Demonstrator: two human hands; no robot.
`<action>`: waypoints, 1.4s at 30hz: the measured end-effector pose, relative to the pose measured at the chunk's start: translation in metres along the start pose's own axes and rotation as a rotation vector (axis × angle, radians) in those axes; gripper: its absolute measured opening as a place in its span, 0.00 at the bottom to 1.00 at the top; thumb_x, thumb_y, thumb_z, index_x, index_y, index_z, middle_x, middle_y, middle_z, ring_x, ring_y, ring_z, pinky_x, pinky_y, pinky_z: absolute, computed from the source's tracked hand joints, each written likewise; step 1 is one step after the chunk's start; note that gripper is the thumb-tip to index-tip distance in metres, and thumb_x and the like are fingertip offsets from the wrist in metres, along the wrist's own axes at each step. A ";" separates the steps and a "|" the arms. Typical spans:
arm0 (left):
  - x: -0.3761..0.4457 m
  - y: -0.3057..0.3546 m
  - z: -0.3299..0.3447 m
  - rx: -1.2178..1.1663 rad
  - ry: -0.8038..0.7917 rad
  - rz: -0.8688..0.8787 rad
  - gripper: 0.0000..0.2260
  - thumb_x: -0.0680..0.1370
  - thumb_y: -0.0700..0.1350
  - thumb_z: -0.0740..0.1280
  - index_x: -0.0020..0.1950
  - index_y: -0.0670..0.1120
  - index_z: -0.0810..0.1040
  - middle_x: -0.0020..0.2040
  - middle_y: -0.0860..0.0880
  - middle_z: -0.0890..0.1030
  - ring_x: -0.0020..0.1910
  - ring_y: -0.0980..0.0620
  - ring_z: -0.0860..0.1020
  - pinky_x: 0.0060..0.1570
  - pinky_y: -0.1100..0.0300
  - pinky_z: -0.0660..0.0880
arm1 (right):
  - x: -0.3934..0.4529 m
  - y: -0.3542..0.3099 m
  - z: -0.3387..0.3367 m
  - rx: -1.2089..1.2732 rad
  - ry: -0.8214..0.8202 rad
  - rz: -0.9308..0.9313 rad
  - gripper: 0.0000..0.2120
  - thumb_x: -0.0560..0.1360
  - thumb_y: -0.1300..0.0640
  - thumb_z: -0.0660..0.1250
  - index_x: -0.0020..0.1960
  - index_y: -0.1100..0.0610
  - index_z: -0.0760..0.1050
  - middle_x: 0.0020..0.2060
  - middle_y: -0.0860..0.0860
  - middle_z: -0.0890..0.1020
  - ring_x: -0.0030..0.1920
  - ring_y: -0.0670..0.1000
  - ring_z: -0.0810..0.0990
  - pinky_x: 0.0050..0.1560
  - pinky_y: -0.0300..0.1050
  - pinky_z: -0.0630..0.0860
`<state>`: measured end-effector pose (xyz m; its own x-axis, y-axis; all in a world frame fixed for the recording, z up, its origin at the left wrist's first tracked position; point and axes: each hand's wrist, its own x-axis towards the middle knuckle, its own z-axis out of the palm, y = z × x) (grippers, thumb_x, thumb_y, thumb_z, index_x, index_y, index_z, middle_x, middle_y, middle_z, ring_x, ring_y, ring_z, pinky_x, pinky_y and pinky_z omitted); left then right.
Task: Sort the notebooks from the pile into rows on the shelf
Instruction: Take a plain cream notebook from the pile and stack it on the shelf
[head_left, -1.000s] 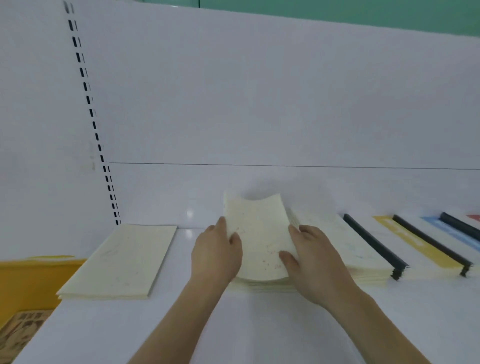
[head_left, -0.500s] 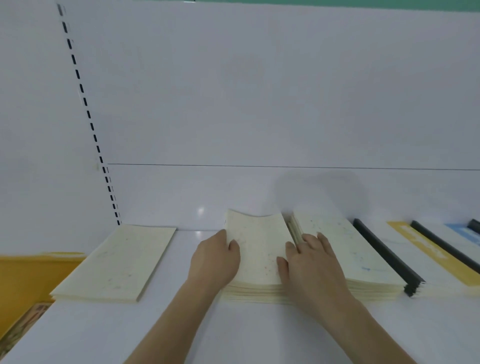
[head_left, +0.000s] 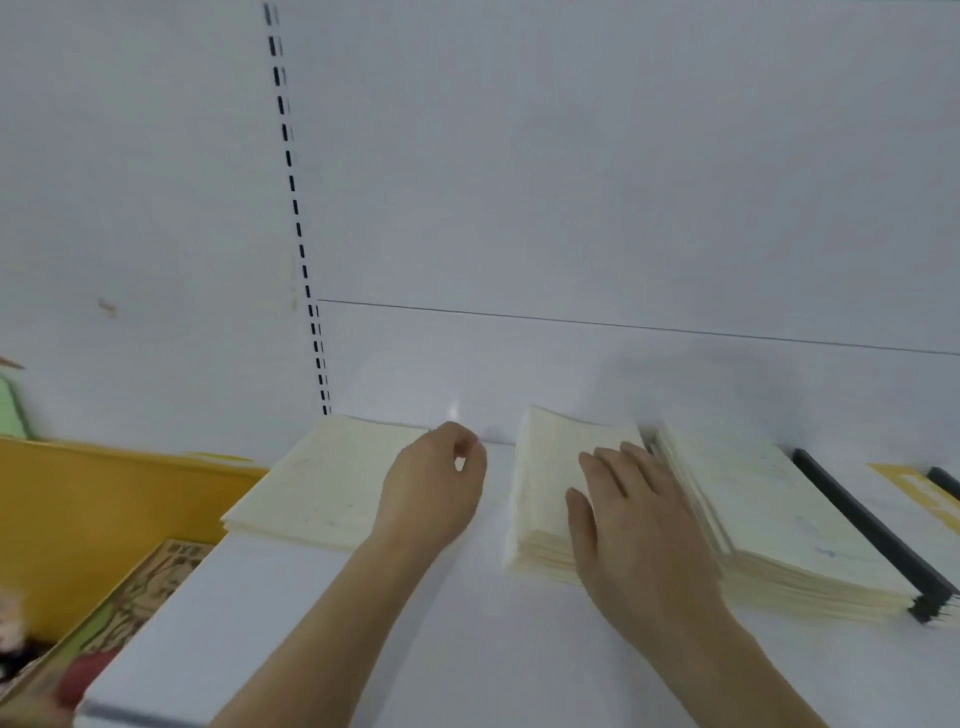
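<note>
Three cream notebook stacks lie on the white shelf (head_left: 457, 644). My right hand (head_left: 634, 525) rests flat, fingers straight, on the middle stack (head_left: 545, 483). My left hand (head_left: 431, 488) hovers between the middle stack and the thin left stack (head_left: 322, 483), its fingers loosely curled and holding nothing. A taller right stack (head_left: 779, 530) leans against the middle one. Beyond it lie notebooks with a black spine (head_left: 872, 530).
A yellow-covered notebook (head_left: 919, 493) shows at the right edge. Left of the shelf stands a yellow box (head_left: 93, 519) holding a brown patterned book (head_left: 145, 587). The white back wall has a slotted upright (head_left: 298, 218). The shelf's front edge is at the lower left.
Both hands let go of the bent top notebook, which now lies flat on the middle stack. My left hand moved off to the left; my right hand flattened on top. The view shifted left.
</note>
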<state>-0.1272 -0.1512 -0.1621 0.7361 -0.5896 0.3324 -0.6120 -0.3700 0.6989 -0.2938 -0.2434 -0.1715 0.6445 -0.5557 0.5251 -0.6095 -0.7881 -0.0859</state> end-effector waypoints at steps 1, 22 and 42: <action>0.000 -0.009 -0.010 0.013 0.041 -0.003 0.09 0.82 0.50 0.62 0.57 0.50 0.78 0.53 0.56 0.81 0.52 0.54 0.79 0.52 0.58 0.74 | 0.000 -0.014 0.000 0.046 0.030 -0.045 0.23 0.79 0.48 0.53 0.63 0.60 0.77 0.58 0.55 0.80 0.64 0.58 0.74 0.65 0.56 0.72; 0.019 -0.168 -0.109 0.276 -0.042 0.049 0.15 0.82 0.52 0.62 0.66 0.46 0.69 0.60 0.49 0.76 0.61 0.49 0.73 0.58 0.57 0.71 | 0.024 -0.206 0.065 0.162 -0.343 0.228 0.21 0.79 0.45 0.59 0.68 0.54 0.69 0.60 0.52 0.76 0.61 0.54 0.71 0.59 0.46 0.70; -0.002 -0.188 -0.164 -0.723 0.056 -0.224 0.11 0.85 0.45 0.59 0.66 0.54 0.71 0.53 0.53 0.80 0.47 0.50 0.81 0.32 0.52 0.82 | 0.058 -0.217 0.071 0.078 -0.456 0.459 0.28 0.70 0.29 0.64 0.46 0.55 0.73 0.47 0.52 0.78 0.50 0.55 0.78 0.42 0.44 0.72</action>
<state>0.0338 0.0368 -0.1902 0.8458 -0.5114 0.1520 -0.1184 0.0979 0.9881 -0.0914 -0.1241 -0.1823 0.4683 -0.8835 0.0099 -0.8453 -0.4513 -0.2859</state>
